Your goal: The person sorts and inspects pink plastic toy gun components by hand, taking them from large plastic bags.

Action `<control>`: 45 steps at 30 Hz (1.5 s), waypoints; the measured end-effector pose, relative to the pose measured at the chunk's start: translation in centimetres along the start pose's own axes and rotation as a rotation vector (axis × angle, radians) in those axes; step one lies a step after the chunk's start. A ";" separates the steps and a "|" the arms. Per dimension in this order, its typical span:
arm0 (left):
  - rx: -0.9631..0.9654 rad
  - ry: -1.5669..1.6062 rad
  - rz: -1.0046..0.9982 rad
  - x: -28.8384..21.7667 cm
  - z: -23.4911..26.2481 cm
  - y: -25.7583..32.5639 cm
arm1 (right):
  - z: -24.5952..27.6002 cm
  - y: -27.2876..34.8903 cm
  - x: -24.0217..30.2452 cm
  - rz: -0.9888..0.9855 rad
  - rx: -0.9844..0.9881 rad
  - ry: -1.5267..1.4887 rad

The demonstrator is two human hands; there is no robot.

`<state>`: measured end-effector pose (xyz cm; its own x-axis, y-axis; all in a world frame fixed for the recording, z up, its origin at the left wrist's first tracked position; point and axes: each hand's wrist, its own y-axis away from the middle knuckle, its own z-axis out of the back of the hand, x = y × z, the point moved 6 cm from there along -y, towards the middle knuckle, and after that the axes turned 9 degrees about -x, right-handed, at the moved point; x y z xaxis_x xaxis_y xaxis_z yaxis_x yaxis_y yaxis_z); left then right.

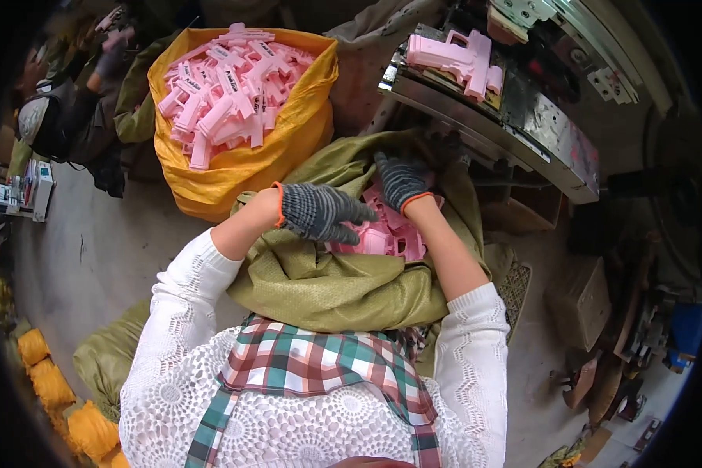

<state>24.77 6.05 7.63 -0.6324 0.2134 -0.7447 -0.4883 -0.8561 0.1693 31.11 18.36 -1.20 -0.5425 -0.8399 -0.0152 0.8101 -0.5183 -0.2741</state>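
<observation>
Both my hands wear dark grey knit gloves with orange cuffs. My left hand (320, 210) reaches across the mouth of an olive-green woven sack (327, 281) on my lap, its fingers spread over pink plastic parts (386, 234) inside. My right hand (402, 179) is pushed into the sack's far side, palm down on the pink parts and the sack's edge. Whether either hand grips a part is hidden by the gloves and the sack folds.
A yellow sack (234, 168) heaped with pink plastic gun-shaped parts (226, 90) stands ahead on the left. A metal machine bench (515, 132) on the right carries another pink part (456, 58). A person (78, 101) sits at far left. Cardboard box (577, 300) lies right.
</observation>
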 end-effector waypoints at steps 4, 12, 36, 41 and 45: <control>-0.032 -0.026 0.206 2.1 0.9 0.6 | 5.5 1.1 -3.2 -0.059 0.137 -0.080; -0.467 0.175 -0.278 -2.5 4.0 -2.9 | 21.6 3.2 -2.2 -0.024 -0.547 -0.396; -1.085 -0.983 -0.294 -5.1 16.5 -9.1 | 23.0 5.7 -9.0 -0.360 -0.670 -0.823; -1.262 -1.165 -0.137 -0.1 13.8 1.1 | 23.3 1.9 -9.8 -0.275 -0.577 -0.735; -1.224 -1.159 0.314 4.6 14.9 9.9 | 20.6 -3.6 -12.8 -0.053 -0.469 -0.549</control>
<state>8.08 5.53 15.48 -0.9481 -0.2892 0.1321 0.0909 -0.6447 -0.7590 39.72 27.65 19.81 -0.2888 -0.8390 0.4611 0.5382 -0.5406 -0.6466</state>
